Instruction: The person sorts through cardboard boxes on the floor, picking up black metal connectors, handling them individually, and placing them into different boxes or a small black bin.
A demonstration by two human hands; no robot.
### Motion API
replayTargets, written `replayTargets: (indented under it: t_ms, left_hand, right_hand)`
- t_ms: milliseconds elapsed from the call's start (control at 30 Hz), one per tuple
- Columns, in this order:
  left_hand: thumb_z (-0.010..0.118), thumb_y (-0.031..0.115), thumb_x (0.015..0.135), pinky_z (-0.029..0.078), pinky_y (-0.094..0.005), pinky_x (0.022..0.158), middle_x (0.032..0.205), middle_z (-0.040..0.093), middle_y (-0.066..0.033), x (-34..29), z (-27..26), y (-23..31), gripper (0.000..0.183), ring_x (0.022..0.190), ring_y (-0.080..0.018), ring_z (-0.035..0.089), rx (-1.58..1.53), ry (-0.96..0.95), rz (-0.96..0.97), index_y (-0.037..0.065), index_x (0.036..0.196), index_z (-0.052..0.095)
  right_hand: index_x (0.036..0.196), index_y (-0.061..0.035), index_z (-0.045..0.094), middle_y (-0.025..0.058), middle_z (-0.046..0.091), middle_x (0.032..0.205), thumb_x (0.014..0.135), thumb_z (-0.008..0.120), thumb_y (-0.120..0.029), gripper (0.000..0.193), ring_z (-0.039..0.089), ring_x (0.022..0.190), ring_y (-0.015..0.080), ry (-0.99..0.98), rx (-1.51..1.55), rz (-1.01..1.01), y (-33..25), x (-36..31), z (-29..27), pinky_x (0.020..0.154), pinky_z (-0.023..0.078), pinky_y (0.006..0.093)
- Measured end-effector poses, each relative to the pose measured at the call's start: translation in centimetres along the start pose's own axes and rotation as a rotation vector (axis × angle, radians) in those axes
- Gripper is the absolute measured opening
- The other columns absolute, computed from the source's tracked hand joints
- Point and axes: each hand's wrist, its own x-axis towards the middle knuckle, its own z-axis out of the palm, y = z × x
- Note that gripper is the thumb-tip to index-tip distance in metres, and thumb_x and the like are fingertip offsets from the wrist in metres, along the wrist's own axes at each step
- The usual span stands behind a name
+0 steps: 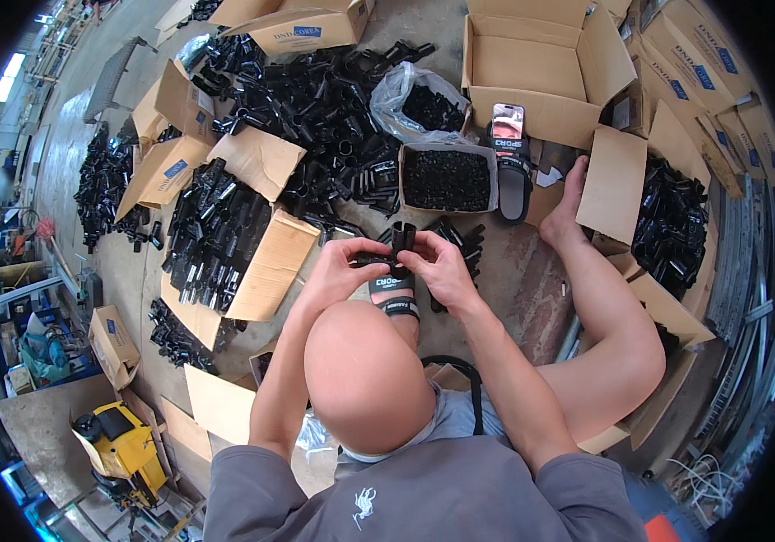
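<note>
Above my raised knee, both hands meet around a short black tubular fitting that stands roughly upright. My left hand pinches at its lower left side, where a darker piece shows between the fingers; whether it is a separate part I cannot tell. My right hand grips the fitting's lower right side with thumb and fingers. Just ahead of the hands sits an open box of small black parts. A large heap of black tubular fittings spreads across the floor beyond my left hand.
An opened carton stands at the far right, near a phone resting on a black sandal. A plastic bag holds more small parts. Another carton of fittings is beyond my right leg. A yellow machine stands lower left.
</note>
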Motion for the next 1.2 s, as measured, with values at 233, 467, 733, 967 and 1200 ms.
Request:
replayTargets:
  t_ms: [233,467,733,967,1200]
  left_hand:
    - [0.083,0.008,0.082,0.058,-0.0343,0.084,0.101,0.079,-0.0126,-3.0,-1.7,2.4,0.031,0.093,-0.0176,0.074,0.252,0.053,0.121,0.0,0.111,0.077]
    - [0.085,0.015,0.075,0.057,-0.0375,0.089,0.102,0.079,-0.011,-2.2,-2.1,8.0,0.045,0.099,-0.024,0.076,0.448,-0.037,0.461,0.003,0.117,0.075]
    - [0.082,0.021,0.093,0.056,-0.0273,0.082,0.097,0.069,-0.0001,0.6,-2.1,6.6,0.02,0.094,-0.0101,0.067,-0.457,-0.02,0.14,0.006,0.097,0.07]
    - [0.079,0.016,0.094,0.05,-0.022,0.082,0.111,0.075,0.0035,6.3,-3.1,4.8,0.029,0.093,-0.0039,0.065,-0.521,0.036,0.122,0.01,0.121,0.071]
    - [0.072,0.015,0.099,0.055,-0.0276,0.086,0.116,0.075,-0.0057,7.9,-8.7,1.1,0.031,0.102,-0.0123,0.071,-0.665,0.211,0.147,0.003,0.127,0.067]
  right_hand:
    - [0.123,-0.0005,0.066,0.0051,0.073,0.111,0.098,0.075,-0.015,0.031,0.067,0.097,0.0119,-0.103,-0.056,-0.014,-2.1,-0.9,2.3,0.084,0.054,0.0292]
    - [0.118,-0.0082,0.07,-0.004,0.071,0.106,0.099,0.073,-0.022,0.024,0.062,0.088,0.0065,-0.05,-0.052,-0.134,-5.6,-2.2,1.2,0.077,0.048,0.0226]
    - [0.113,-0.0057,0.069,0.0004,0.069,0.101,0.098,0.073,-0.016,0.018,0.062,0.086,0.0091,0.29,0.178,-0.212,-7.8,-0.7,4.9,0.076,0.051,0.0262]
    - [0.124,-0.0093,0.069,-0.0031,0.069,0.114,0.102,0.07,-0.019,0.024,0.063,0.099,0.0066,0.256,0.199,-0.125,-6.9,4.6,4.4,0.085,0.051,0.0248]
    - [0.13,-0.0009,0.065,0.006,0.073,0.111,0.105,0.064,-0.024,0.034,0.067,0.105,0.0136,0.112,-0.146,-0.143,-2.8,12.5,3.7,0.085,0.054,0.033]
